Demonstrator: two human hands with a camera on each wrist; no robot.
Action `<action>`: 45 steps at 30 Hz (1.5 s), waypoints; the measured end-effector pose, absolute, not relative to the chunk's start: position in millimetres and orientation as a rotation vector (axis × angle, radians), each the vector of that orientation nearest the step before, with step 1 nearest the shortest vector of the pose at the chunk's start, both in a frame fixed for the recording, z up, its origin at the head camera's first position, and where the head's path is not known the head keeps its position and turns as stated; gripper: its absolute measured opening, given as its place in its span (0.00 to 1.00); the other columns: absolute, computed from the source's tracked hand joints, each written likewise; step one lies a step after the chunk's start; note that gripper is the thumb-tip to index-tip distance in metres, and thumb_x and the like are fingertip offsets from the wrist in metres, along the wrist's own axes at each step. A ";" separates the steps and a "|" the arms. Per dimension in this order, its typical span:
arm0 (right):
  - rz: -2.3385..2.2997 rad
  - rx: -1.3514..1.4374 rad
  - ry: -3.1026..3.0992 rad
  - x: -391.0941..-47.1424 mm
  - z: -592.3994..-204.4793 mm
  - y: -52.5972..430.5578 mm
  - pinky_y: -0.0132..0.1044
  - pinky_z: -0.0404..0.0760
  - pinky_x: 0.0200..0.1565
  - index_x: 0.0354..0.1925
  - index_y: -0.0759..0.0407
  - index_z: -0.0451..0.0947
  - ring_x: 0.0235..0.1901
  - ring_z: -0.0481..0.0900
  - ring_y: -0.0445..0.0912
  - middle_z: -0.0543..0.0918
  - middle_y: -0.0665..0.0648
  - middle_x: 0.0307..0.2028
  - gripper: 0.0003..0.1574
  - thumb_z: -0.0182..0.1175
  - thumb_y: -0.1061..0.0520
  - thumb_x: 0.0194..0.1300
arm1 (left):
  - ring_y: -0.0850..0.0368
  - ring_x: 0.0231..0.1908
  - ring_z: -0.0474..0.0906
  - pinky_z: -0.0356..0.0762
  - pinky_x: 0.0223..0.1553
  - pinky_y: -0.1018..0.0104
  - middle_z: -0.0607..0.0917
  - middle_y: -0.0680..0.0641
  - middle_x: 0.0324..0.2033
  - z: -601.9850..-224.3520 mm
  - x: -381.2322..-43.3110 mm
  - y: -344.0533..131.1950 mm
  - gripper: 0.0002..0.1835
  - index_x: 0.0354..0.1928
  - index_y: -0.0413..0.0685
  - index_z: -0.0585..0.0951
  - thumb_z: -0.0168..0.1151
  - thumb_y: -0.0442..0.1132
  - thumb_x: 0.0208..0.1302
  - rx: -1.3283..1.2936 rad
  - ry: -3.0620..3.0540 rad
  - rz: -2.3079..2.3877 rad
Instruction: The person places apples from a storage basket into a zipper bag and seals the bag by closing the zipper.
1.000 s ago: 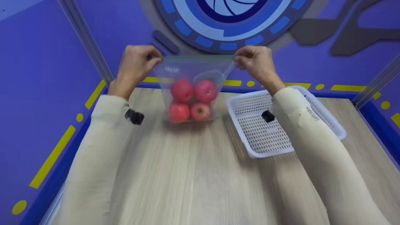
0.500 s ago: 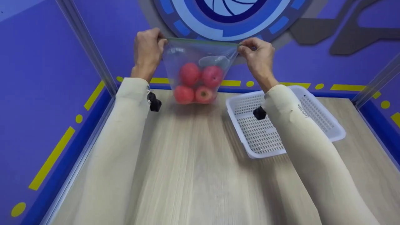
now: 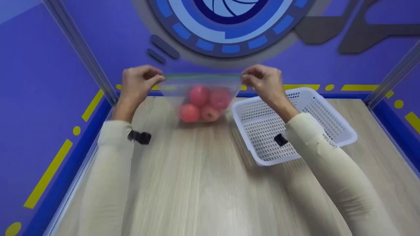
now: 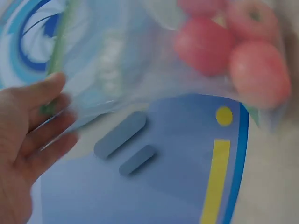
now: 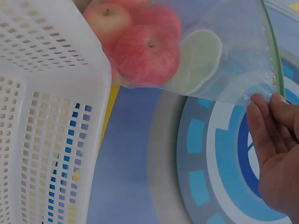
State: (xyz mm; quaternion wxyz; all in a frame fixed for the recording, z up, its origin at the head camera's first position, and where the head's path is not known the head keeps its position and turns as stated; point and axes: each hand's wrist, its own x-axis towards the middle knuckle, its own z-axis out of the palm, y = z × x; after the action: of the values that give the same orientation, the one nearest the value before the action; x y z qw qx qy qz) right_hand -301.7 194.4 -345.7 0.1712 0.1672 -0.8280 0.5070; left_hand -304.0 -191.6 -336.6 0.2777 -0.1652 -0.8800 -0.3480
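Observation:
A clear zip bag [image 3: 177, 88] with a green seal strip hangs upright between both hands, its bottom close over the wooden table. Inside it lie several red apples [image 3: 199, 95], bunched together low in the bag. My left hand [image 3: 137, 83] pinches the top left corner between thumb and fingers; in the left wrist view that thumb presses the green strip [image 4: 57, 56]. At the opposite top corner, my right hand [image 3: 265, 82] pinches the strip's end. The right wrist view shows a pale oval patch [image 5: 201, 60] on the bag beside the apples.
A white perforated plastic basket [image 3: 242, 131] stands on the table [image 3: 197, 183] at the right, under the right forearm. Behind the bag rises a blue printed panel [image 3: 108, 39], and another wall runs along the left side.
Both hands first raised the bag of apples up and away from the table, then brought it back down. The apples have shifted closer together in the bag. The basket stays in place.

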 end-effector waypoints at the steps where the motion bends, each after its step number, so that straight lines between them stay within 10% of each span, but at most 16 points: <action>1: 1.455 0.508 -2.381 -297.1 -347.3 194.3 0.33 0.89 0.39 0.44 0.64 0.90 0.34 0.89 0.45 0.91 0.59 0.37 0.05 0.70 0.64 0.71 | 0.54 0.36 0.87 0.81 0.38 0.69 0.92 0.44 0.37 -342.6 -299.0 -196.2 0.09 0.43 0.41 0.92 0.76 0.39 0.67 -0.432 -2.369 -1.038; 14: 1.321 0.998 -2.966 -268.2 -351.4 201.7 0.40 0.88 0.41 0.43 0.62 0.87 0.35 0.85 0.52 0.89 0.58 0.36 0.03 0.68 0.62 0.73 | 0.54 0.46 0.87 0.85 0.54 0.66 0.91 0.45 0.47 -421.8 -250.5 -229.7 0.16 0.55 0.35 0.88 0.74 0.35 0.69 -0.334 -2.190 -1.891; 24: 0.949 1.096 -3.088 -254.8 -351.7 176.7 0.40 0.83 0.38 0.42 0.57 0.88 0.32 0.79 0.47 0.87 0.52 0.33 0.12 0.76 0.51 0.67 | 0.51 0.40 0.88 0.86 0.52 0.65 0.91 0.42 0.37 -455.1 -227.4 -221.3 0.13 0.42 0.32 0.88 0.79 0.35 0.63 -0.217 -2.240 -1.884; 31: 0.854 1.275 -2.688 -239.6 -367.8 122.6 0.46 0.84 0.59 0.54 0.63 0.86 0.52 0.86 0.53 0.90 0.58 0.50 0.20 0.75 0.56 0.68 | 0.49 0.37 0.87 0.88 0.48 0.65 0.91 0.41 0.37 -463.1 -215.6 -206.9 0.07 0.40 0.33 0.89 0.77 0.31 0.64 -0.257 -2.272 -1.894; 45: 0.871 1.367 -2.341 -230.7 -422.3 43.6 0.30 0.79 0.61 0.55 0.60 0.87 0.51 0.85 0.47 0.89 0.55 0.49 0.17 0.71 0.55 0.72 | 0.53 0.36 0.89 0.90 0.44 0.61 0.91 0.38 0.35 -461.9 -206.1 -195.5 0.05 0.36 0.32 0.90 0.73 0.19 0.60 -0.460 -2.059 -1.930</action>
State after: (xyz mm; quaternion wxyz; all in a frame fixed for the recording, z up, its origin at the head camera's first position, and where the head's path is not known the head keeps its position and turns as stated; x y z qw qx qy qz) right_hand -230.7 43.6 -422.3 0.1465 0.4750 -0.8132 0.3026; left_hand -206.1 -195.5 -461.9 0.1408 -0.1594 -0.7129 -0.6682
